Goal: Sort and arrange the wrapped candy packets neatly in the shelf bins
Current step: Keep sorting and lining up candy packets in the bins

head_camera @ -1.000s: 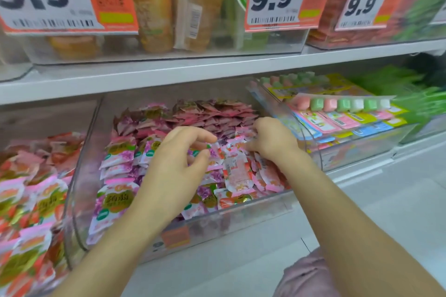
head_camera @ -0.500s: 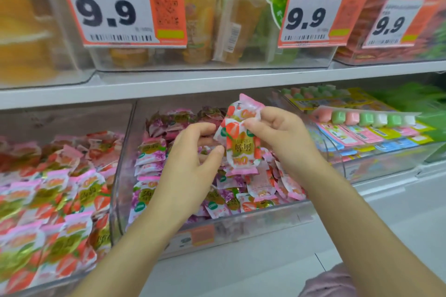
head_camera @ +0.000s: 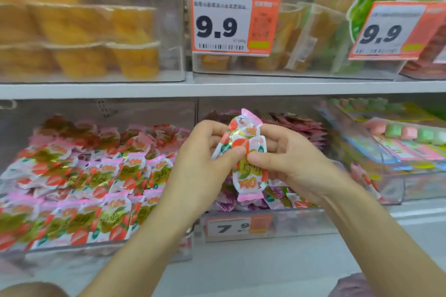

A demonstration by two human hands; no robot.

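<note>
Left hand (head_camera: pixel 200 164) and right hand (head_camera: pixel 296 159) both pinch a few strawberry candy packets (head_camera: pixel 248 152) between thumbs and fingertips, held up in front of the mixed bin (head_camera: pixel 289 224) behind them. This is probably to square the stack before it goes to the matching bin (head_camera: pixel 96 255) left of the hands.

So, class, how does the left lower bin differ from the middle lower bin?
The left bin holds strawberry-print packets lined in rows; the middle bin holds a jumble of purple packets, dark pink packets and strawberry-print ones. The middle bin carries a 7.9 tag; none shows on the left bin. Both are clear plastic.
</note>
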